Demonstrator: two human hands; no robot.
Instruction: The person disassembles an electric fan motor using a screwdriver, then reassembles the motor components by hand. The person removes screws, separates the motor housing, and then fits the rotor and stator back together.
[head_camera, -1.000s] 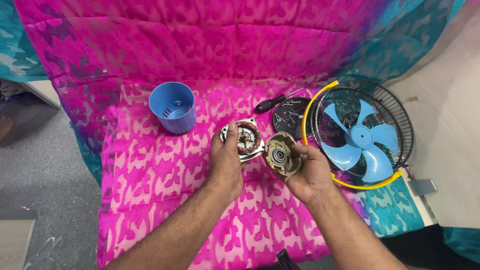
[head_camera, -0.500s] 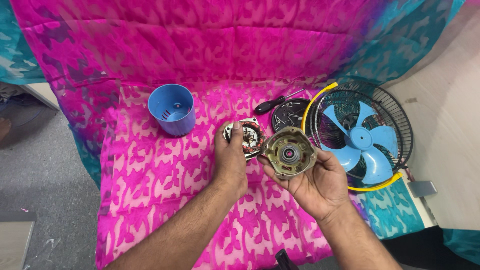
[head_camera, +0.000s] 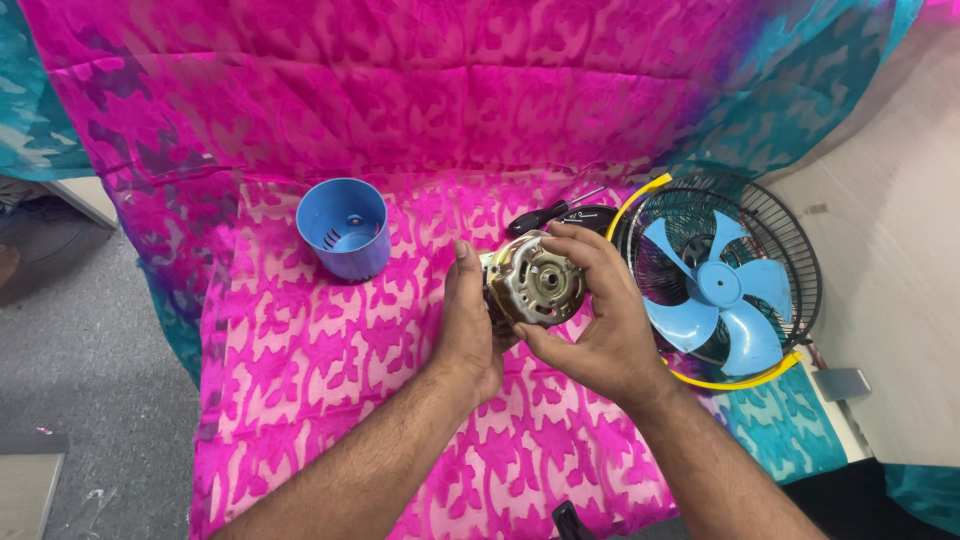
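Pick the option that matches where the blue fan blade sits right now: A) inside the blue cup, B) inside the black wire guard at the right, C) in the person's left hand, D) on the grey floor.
B: the blue fan blade lies inside the black wire guard, right of both hands, which hold the metal motor.

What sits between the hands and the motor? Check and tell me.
Nothing visible. The left hand and right hand both touch the motor directly, one on each side, above the pink cloth.
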